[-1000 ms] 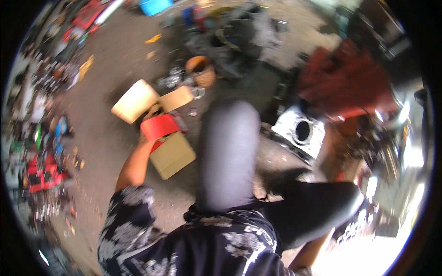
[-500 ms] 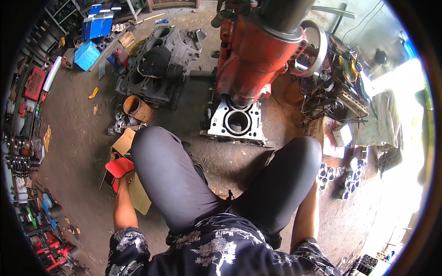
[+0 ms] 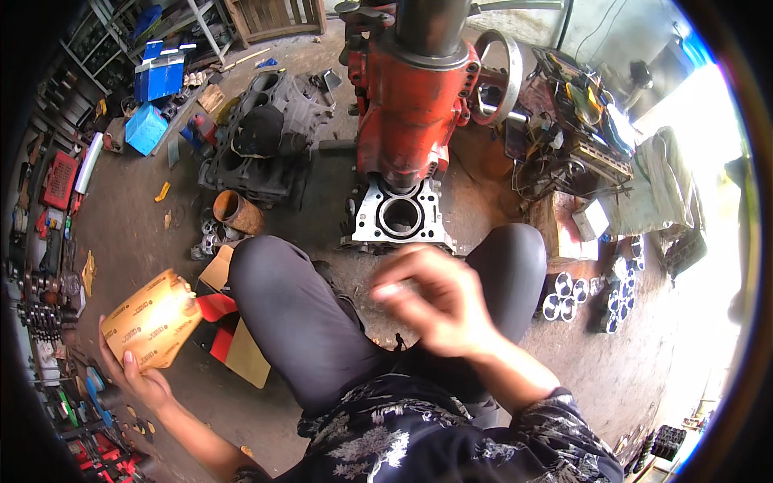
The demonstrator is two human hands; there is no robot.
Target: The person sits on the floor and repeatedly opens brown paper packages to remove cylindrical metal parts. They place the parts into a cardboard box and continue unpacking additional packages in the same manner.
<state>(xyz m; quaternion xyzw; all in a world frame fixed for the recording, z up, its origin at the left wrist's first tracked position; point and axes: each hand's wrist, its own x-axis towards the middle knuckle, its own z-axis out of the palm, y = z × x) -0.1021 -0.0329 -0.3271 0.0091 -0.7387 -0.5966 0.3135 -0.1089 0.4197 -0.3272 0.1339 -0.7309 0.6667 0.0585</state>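
My left hand (image 3: 145, 382), out at the left, grips a brown paper-wrapped packet (image 3: 149, 322) with a repeated print; its right end is crumpled. What the wrapping covers is hidden. Above my lap, my right hand (image 3: 439, 302) is slightly blurred, its fingers loosely bent and apart, with nothing visible in them. Beside my left knee lies an opened cardboard box (image 3: 245, 354) with red flaps (image 3: 216, 306). Beyond my knees, an engine block (image 3: 370, 229) with a round cylinder bore stands under a red boring machine (image 3: 415, 105).
A dark engine block (image 3: 258, 169) and a rusty cylinder sleeve (image 3: 239, 212) lie ahead to the left. Several pistons (image 3: 566, 294) stand on the floor at right, near a small white box (image 3: 591, 219). Tools and parts, including a red case (image 3: 60, 173), line the left side.
My left hand has come up and outward from the cardboard box with the paper-wrapped packet. My right hand has risen from beside my right thigh to above my lap. The view has shifted slightly.
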